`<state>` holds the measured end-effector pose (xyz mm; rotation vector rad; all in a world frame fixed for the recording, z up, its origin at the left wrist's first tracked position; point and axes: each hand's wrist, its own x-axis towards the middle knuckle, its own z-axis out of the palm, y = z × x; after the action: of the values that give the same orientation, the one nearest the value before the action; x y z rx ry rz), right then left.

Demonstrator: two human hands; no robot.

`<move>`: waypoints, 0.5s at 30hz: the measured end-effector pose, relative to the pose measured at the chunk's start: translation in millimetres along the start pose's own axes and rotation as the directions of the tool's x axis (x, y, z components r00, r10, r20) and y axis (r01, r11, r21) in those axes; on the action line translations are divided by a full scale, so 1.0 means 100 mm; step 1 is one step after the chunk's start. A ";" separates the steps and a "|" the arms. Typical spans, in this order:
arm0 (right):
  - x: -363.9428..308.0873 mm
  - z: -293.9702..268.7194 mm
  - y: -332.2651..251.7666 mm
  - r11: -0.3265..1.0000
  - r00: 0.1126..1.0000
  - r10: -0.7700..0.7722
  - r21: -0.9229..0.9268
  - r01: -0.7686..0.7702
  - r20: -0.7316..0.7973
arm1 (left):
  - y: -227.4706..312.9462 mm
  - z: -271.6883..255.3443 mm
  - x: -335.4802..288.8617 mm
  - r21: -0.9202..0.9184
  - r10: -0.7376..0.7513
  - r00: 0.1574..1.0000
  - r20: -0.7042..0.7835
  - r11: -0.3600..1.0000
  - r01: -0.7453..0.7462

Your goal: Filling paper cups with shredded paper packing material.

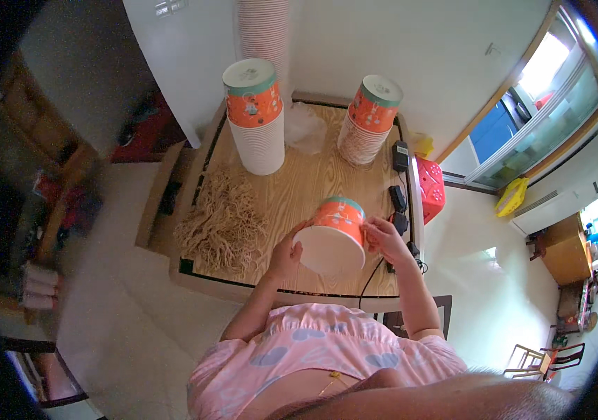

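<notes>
A paper tub (339, 222), orange with a green band and a white inside, is tipped over the near part of the table with its open mouth toward me. My left hand (288, 250) grips its rim and side from the left. Against the tub's right side, my right hand (385, 239) is closed in a pinch; whatever lies between its fingertips is too small to make out. A tangled heap of tan paper cords (222, 224) lies on the table left of my left hand.
Upside-down stacks of matching tubs stand at the table's back left (258, 136) and back right (369, 122). Between them is a crumpled clear plastic bag (306, 129). Black power adapters (398, 199) line the right edge, beside a red stool (430, 189).
</notes>
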<state>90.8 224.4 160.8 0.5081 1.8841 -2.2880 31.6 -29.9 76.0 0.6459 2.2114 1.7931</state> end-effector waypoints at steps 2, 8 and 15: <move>-0.02 -0.08 -0.07 0.993 0.999 -0.031 0.112 0.034 -0.025 | 0.17 0.00 0.00 -0.030 -0.054 0.998 0.042 0.998 0.056; -0.04 -0.24 -0.07 0.990 0.993 -0.112 0.092 0.108 0.046 | 0.36 0.10 -0.03 0.101 -0.060 0.997 0.041 0.993 0.056; 0.11 -0.53 -0.17 0.926 0.945 -0.326 -0.210 0.315 -0.020 | 0.40 0.29 0.06 0.133 0.133 0.991 0.033 0.982 -0.137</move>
<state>84.4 280.4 164.5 0.2516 2.3503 -2.2409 46.4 4.7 108.5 0.8604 2.3398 1.6961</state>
